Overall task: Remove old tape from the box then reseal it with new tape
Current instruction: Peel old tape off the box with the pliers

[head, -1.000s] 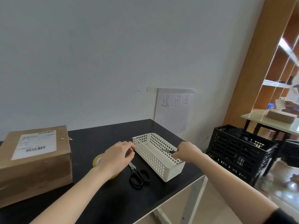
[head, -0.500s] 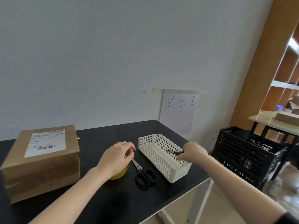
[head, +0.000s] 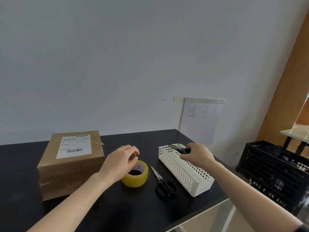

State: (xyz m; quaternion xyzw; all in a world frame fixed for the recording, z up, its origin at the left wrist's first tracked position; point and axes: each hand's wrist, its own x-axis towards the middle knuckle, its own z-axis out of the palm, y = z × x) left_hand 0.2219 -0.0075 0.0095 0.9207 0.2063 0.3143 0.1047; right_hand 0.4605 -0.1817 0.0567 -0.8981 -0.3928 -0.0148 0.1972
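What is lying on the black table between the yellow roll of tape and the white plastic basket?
In the head view, a pair of black-handled metal scissors lies flat there on the table.

Yellow tape roll (head: 135, 179), white basket (head: 186, 173)

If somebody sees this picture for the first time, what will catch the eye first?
Two bare hands at mid-table: the left hand touches a yellow tape roll, the right hand grips a dark pointed tool over a white basket. A labelled cardboard box sits left.
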